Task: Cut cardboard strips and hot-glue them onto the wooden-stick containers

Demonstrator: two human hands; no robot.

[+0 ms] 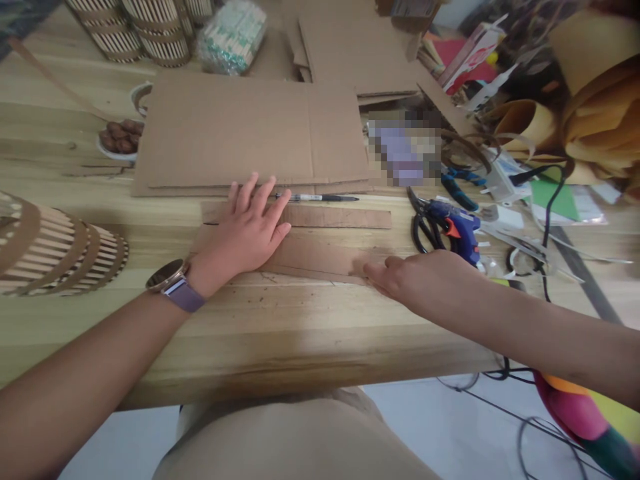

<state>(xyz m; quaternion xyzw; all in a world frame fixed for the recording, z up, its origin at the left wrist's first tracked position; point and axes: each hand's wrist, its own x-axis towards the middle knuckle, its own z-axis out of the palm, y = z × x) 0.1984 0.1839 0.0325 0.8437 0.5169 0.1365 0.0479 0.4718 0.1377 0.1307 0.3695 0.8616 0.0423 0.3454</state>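
Note:
My left hand (250, 227) lies flat with its fingers spread, pressing on a brown cardboard strip (315, 257) and reaching over a narrower strip (345, 218) behind it. A dark line runs along the front of the nearer strip. At that strip's right end, my right hand (390, 273) has its fingers closed on the cardboard; their tips are partly hidden and blurred. Just beyond the left fingertips lies a pen (320, 197), along the edge of large stacked cardboard sheets (235, 133).
Black-handled scissors (423, 227), a blue glue gun (460, 230) and cables crowd the right side. Striped woven-look cylinders (65, 247) stand at left, near a bowl of brown nuts (120, 139). A plastic-wrapped bundle of sticks (234, 37) sits at the back. The table's front edge runs close to my lap.

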